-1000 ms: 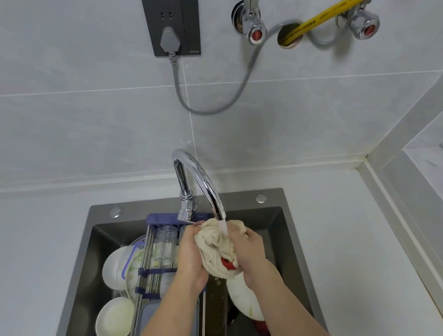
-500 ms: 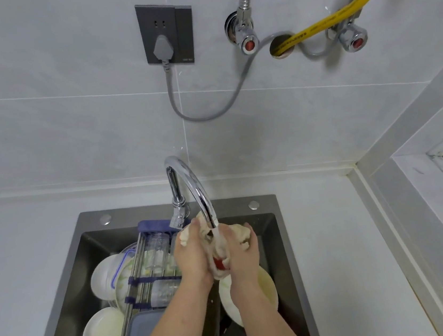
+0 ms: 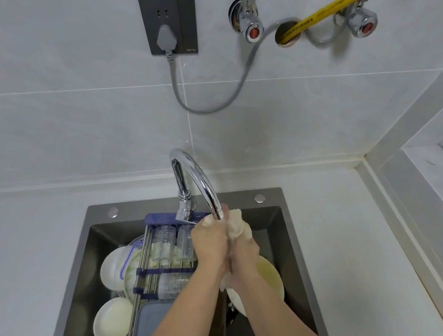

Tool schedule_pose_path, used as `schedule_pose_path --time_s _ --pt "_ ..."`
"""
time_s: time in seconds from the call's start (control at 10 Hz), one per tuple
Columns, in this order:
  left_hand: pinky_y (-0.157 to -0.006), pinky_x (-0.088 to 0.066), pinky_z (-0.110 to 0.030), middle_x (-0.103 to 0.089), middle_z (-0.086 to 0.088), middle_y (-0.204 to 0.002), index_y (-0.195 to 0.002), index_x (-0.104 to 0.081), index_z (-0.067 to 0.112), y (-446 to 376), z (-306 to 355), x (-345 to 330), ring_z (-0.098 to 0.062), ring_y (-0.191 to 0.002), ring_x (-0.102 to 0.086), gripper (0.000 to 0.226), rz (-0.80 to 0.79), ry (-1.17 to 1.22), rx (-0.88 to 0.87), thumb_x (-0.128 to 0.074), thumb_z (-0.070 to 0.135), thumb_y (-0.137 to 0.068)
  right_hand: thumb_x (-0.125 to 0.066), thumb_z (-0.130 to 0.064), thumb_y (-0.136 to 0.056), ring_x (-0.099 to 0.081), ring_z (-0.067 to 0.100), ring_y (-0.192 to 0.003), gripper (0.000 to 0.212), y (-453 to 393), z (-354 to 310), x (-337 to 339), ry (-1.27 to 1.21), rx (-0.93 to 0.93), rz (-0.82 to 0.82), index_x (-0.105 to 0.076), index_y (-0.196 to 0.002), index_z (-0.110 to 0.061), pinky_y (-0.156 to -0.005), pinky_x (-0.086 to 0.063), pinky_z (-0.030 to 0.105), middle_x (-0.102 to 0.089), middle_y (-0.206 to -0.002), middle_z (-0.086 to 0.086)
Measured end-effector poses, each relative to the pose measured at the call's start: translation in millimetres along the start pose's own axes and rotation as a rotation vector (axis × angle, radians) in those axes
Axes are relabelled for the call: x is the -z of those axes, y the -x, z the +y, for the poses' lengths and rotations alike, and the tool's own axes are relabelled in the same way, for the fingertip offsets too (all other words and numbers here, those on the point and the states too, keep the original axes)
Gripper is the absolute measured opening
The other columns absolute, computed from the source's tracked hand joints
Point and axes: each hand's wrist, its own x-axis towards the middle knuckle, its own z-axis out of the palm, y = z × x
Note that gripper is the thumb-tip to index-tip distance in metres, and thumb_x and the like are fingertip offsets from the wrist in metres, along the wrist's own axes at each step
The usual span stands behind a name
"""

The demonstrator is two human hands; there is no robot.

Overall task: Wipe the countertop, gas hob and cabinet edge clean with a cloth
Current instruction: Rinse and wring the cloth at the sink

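A pale grey tiled wall (image 3: 69, 116) rises behind the white bench (image 3: 348, 236), which carries a dark sink (image 3: 291, 243) crowded with dishes. A rack (image 3: 143, 264) lies across the basin with glass jars on it, white bowls (image 3: 110, 321) to its left. The chrome tap (image 3: 196, 179) arches over the basin. Right under its spout, the left hand (image 3: 210, 241) and right hand (image 3: 244, 260) press close together, both clamped on the cream cloth (image 3: 237, 226), wringing or scrubbing it; I think water is running, though the stream is hard to make out.
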Motion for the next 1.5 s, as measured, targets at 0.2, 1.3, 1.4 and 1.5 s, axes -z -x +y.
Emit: schedule_pose_path --time_s 0.2,1.3,1.4,1.5 --pt "-0.078 -0.056 -0.047 -0.066 -0.010 -0.077 -0.074 -0.063 0.013 2.0 -6.4 -13.7 -0.028 -0.077 -0.063 0.031 0.006 0.781 0.350 -0.064 0.036 -0.095 -0.055 -0.027 -0.103 -0.069 0.026 -0.082 0.021 -2.2 8.9 9.5 -0.116 0.131 0.013 -0.067 -0.101 -0.010 -0.069 -0.055 0.039 -0.070 -0.089 0.007" --pt "-0.062 -0.044 -0.033 -0.064 -0.007 -0.087 -0.097 -0.063 0.011 -47.1 -45.9 -1.9 -0.020 -0.075 -0.058 0.020 -0.250 0.776 0.639 -0.047 0.021 -0.104 -0.049 -0.059 -0.101 -0.066 0.019 -0.088 0.047 1.5 23.6 60.7 -0.033 0.066 0.182 -0.062 -0.112 -0.015 -0.066 -0.047 0.029 -0.068 -0.099 0.007" --pt "-0.072 -0.043 -0.034 -0.063 -0.005 -0.092 -0.094 -0.061 0.015 -65.8 -40.9 1.1 -0.017 -0.082 -0.058 0.009 -0.309 0.741 0.606 -0.052 0.015 -0.095 -0.050 -0.058 -0.101 -0.066 0.021 -0.090 0.045 11.6 13.8 72.6 -0.174 0.066 0.194 -0.061 -0.114 -0.016 -0.064 -0.046 0.028 -0.067 -0.102 0.009" --pt "-0.077 -0.045 -0.037 -0.069 -0.010 -0.111 -0.097 -0.067 0.014 -67.3 -55.4 -1.8 -0.025 -0.104 -0.063 0.013 -0.367 0.580 0.515 -0.056 0.011 -0.091 -0.050 -0.055 -0.102 -0.067 0.020 -0.089 0.040 20.7 5.3 82.9 -0.227 0.104 0.170 -0.064 -0.106 -0.018 -0.065 -0.049 0.027 -0.069 -0.099 0.009"
